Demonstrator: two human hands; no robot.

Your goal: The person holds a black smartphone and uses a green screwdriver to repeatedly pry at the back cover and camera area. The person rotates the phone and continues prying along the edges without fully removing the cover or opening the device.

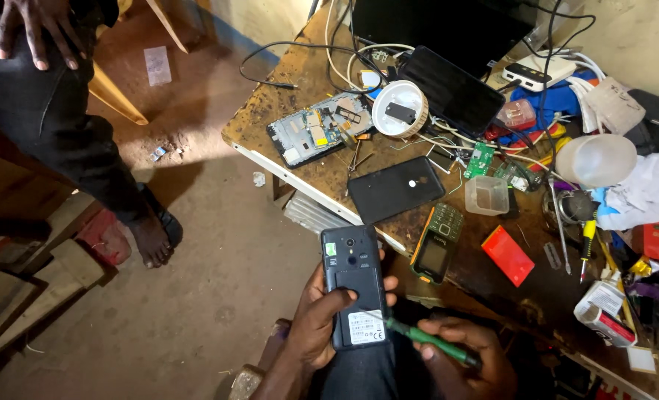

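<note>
Holding the phone [355,285] back-side up in my left hand [317,322], I clench it just in front of the table [270,111] edge. Right of it, my right hand [459,355] grips a green screwdriver [425,337], tip touching the phone's lower back. I judge I am opening the back; next needs steady tip placement. A bare foot [151,241] stands far left of the table.

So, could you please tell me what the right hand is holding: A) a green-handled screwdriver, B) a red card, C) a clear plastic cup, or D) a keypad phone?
A: the right hand grips a green-handled screwdriver, its tip at the opened phone held in the left hand.
</note>
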